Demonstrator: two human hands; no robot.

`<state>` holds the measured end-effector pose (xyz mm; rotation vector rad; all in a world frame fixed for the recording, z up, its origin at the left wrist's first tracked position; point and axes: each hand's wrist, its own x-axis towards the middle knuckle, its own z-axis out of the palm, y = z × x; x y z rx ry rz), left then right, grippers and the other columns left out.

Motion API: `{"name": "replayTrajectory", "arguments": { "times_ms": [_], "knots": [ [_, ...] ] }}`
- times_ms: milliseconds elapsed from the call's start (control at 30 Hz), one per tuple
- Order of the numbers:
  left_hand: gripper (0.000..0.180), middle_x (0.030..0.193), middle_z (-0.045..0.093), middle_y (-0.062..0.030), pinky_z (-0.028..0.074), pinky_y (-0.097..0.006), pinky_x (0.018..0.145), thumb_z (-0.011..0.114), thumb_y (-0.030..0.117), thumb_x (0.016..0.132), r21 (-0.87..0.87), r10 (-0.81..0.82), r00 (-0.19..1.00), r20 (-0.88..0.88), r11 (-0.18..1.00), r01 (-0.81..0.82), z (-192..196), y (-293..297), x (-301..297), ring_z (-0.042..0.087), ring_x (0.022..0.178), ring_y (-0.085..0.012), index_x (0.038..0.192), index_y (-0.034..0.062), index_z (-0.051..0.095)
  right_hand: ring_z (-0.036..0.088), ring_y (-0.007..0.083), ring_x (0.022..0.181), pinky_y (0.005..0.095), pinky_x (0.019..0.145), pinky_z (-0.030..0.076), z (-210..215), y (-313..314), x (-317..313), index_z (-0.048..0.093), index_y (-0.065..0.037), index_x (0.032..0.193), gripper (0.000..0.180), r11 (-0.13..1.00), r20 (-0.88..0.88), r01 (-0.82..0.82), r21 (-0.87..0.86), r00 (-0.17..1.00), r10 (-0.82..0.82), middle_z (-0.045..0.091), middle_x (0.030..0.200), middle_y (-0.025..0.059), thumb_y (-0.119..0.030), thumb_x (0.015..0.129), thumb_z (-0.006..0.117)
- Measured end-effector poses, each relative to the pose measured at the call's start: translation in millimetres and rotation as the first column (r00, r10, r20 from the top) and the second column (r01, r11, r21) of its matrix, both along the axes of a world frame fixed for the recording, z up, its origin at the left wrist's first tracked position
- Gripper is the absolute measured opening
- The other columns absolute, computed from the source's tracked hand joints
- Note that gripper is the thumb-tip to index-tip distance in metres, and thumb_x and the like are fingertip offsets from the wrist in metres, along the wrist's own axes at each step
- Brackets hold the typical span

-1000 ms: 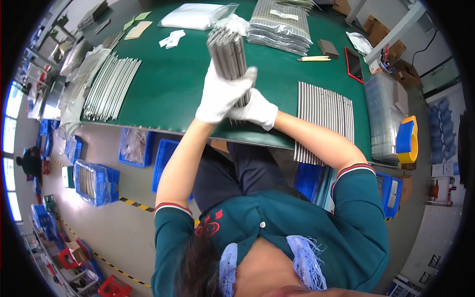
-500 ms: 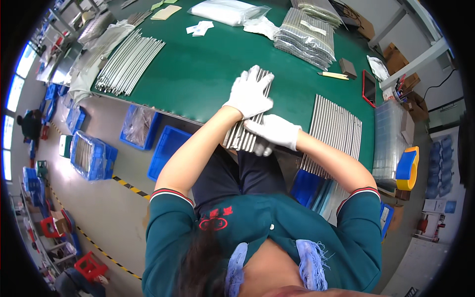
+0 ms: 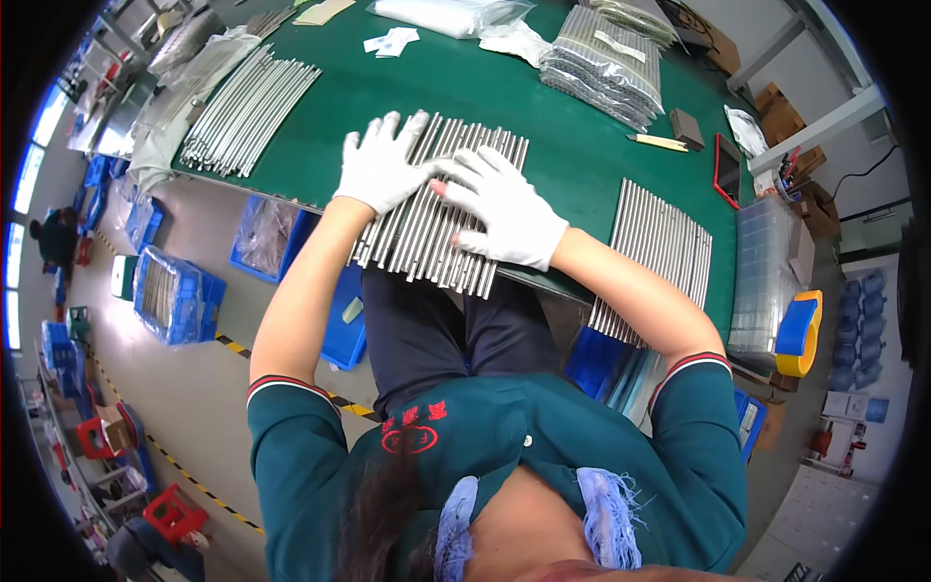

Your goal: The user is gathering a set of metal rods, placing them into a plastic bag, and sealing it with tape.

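Several thin metal rods (image 3: 432, 238) lie side by side in a loose, uneven layer at the table's front edge, their near ends jutting out past it. White-gloved, my left hand (image 3: 384, 165) rests on the left part of this layer with its fingers spread. My right hand (image 3: 506, 206), also gloved, lies across the middle and right of the rods, fingers stretched out and pointing up to the left. Bare fingertips show through that glove. A tidy row of similar rods (image 3: 652, 262) sits to the right, and another batch of rods (image 3: 250, 112) lies at the far left.
Bubble-wrapped bundles (image 3: 601, 68) sit at the back right, near a yellow cutter knife (image 3: 658, 143), a brown block (image 3: 686, 129) and a red-framed device (image 3: 725, 172). A yellow and blue tape roll (image 3: 798, 333) is at the right. Blue bins (image 3: 267, 238) stand on the floor.
The rods, bunched under my hands before, are now spread into a wide flat layer. My left hand has moved left and opened out; my right hand has come up onto the rods.
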<state>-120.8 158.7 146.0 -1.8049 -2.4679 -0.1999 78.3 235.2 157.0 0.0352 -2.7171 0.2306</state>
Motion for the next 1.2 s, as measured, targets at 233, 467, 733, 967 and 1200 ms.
{"name": "replayTrajectory", "arguments": {
  "times_ms": [233,467,733,967,1200],
  "knots": [
    [0.056,0.132,0.049,-0.0141,0.037,-0.043,0.099,0.038,0.054,0.090,0.153,0.052,0.988,-0.142,0.988,-0.030,-19.6,-31.5,-80.1,0.047,0.119,-0.0315,0.131,0.0169,0.048,0.037,0.0279,0.129,0.0465,0.111,0.017,3.7,1.3,-1.4,0.050,-0.011,0.130,0.057,0.995,0.207,-0.074,0.065,0.977,0.059,0.043,0.138,0.0116,-0.049,0.087,0.044],
    [0.043,0.108,0.062,-0.0059,0.050,-0.037,0.077,0.048,0.046,0.089,0.287,0.059,0.998,0.016,0.956,-0.061,-3.1,-30.8,-40.2,0.062,0.089,-0.0271,0.114,0.0143,0.061,0.027,0.0379,0.133,0.0487,0.111,0.016,6.3,15.8,66.9,0.039,-0.002,0.134,0.070,0.999,0.367,0.003,0.047,0.930,-0.020,0.033,0.142,0.0205,-0.050,0.085,0.044],
    [0.039,0.115,0.059,-0.0103,0.052,-0.040,0.073,0.048,0.042,0.089,0.252,0.058,0.993,0.100,0.964,-0.082,3.6,-11.3,38.2,0.062,0.086,-0.0313,0.110,0.0121,0.060,0.032,0.0372,0.131,0.0493,0.111,0.017,10.6,3.9,54.1,0.041,-0.004,0.133,0.070,0.995,0.332,-0.094,0.030,0.940,0.079,0.035,0.140,0.0223,-0.053,0.084,0.047],
    [0.035,0.116,0.059,-0.0100,0.052,-0.041,0.071,0.057,0.037,0.084,0.318,-0.006,0.993,0.115,0.947,-0.031,0.8,-21.1,43.8,0.062,0.085,-0.0312,0.109,0.0132,0.062,0.031,0.0392,0.131,0.0455,0.111,0.021,3.4,16.1,26.2,0.034,-0.007,0.138,0.064,0.945,0.225,-0.151,-0.291,0.949,0.221,0.036,0.140,0.0220,-0.049,0.091,0.040],
    [0.071,0.124,0.053,-0.0165,0.038,-0.051,0.093,0.065,0.056,0.071,0.183,-0.371,0.924,0.090,0.919,0.351,22.8,-89.4,59.7,0.049,0.111,-0.0402,0.124,0.0104,0.053,0.022,0.0238,0.137,0.0346,0.114,0.019,4.6,114.9,-68.3,0.026,0.000,0.140,0.066,-0.063,-0.071,-0.064,-0.996,0.991,0.110,0.026,0.145,0.0181,-0.051,0.097,0.027]
  ]
}}
